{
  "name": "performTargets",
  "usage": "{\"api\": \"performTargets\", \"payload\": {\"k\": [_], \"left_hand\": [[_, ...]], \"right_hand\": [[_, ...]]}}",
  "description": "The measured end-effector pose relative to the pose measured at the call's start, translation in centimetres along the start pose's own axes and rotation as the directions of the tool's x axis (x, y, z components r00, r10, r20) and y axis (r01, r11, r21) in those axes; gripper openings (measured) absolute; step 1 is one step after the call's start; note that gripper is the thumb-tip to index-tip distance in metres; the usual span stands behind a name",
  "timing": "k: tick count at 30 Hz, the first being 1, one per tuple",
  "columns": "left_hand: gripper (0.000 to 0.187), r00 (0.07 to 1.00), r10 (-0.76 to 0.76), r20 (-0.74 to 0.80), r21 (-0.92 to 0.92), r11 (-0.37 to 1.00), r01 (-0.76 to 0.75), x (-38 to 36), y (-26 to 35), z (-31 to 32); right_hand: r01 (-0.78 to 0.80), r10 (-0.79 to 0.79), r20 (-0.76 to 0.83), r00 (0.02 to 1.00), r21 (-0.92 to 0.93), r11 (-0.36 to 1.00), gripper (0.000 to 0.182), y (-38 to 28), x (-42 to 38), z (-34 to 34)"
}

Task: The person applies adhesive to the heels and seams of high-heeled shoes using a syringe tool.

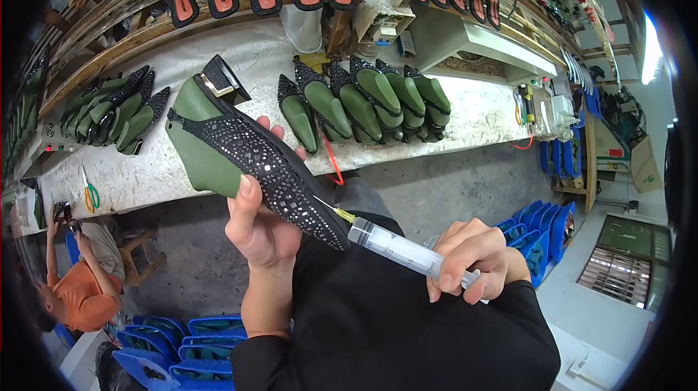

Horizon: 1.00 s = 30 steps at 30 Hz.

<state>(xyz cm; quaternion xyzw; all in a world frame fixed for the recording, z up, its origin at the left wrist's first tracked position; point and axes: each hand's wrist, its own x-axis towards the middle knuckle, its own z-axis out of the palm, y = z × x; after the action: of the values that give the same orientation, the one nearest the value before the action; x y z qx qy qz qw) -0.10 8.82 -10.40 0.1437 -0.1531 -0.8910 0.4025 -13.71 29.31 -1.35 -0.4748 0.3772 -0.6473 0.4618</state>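
My left hand [265, 220] is closed around a black glittery shoe [265, 162] mounted on a green shoe last [207, 162]. The shoe is tilted, its pointed toe down to the right and its heel end up to the left. In my right hand [469, 260] is a clear plastic syringe [392, 247], held near its plunger end. The syringe's thin needle, with a yellow-green hub, reaches the edge of the shoe near the toe. Whether the tip touches the shoe or what flows from it is too small to tell.
Several shoes on green lasts [363, 100] stand on the long workbench [240, 49], with more [116, 107] at left. Scissors [91, 193] lie at the bench edge. Blue bins [552, 234] stand right, others [211, 351] lower left. A co-worker in an orange top [87, 293] sits at left.
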Motion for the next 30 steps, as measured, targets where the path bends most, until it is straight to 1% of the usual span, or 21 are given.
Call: {"api": "performTargets", "payload": {"k": [2, 3, 7, 12, 23, 27, 30], "left_hand": [[0.065, 1.0, -0.022, 0.016, -0.082, 0.996, 0.023, 0.1, 0.0, -0.3], [0.065, 1.0, -0.022, 0.016, -0.082, 0.996, 0.023, 0.2, 0.1, -0.3], [0.053, 0.994, -0.065, -0.093, -0.167, 0.985, 0.049, 0.2, 0.5, 0.1], [0.044, 0.987, -0.059, -0.149, -0.173, 0.984, 0.032, 1.0, 1.1, -0.8], [0.038, 0.983, -0.028, -0.182, -0.195, 0.981, -0.008, 1.7, 2.2, -1.4], [0.035, 0.993, -0.038, -0.113, -0.263, 0.965, 0.007, 1.7, 2.3, -2.6], [0.035, 0.993, -0.036, -0.112, -0.265, 0.964, 0.005, 2.0, 2.2, -3.2]], "right_hand": [[-0.014, 0.014, -0.009, 1.0, 0.004, 1.0, 0.026, 0.0, -0.1, 0.1], [-0.014, 0.014, -0.009, 1.0, 0.004, 1.0, 0.026, 0.0, -0.1, 0.1], [-0.031, 0.031, 0.006, 1.0, 0.018, 0.999, 0.027, 0.2, -0.6, -0.1], [-0.042, 0.043, -0.008, 0.999, 0.028, 0.999, 0.027, 0.3, -1.1, 0.1], [-0.046, 0.046, 0.009, 0.999, 0.047, 0.998, 0.027, 0.5, -1.6, 0.0], [-0.061, 0.06, 0.029, 0.998, 0.063, 0.996, 0.029, 0.5, -1.7, -0.3], [-0.079, 0.08, -0.006, 0.997, 0.029, 0.996, 0.032, -0.4, -1.5, -0.3]]}}
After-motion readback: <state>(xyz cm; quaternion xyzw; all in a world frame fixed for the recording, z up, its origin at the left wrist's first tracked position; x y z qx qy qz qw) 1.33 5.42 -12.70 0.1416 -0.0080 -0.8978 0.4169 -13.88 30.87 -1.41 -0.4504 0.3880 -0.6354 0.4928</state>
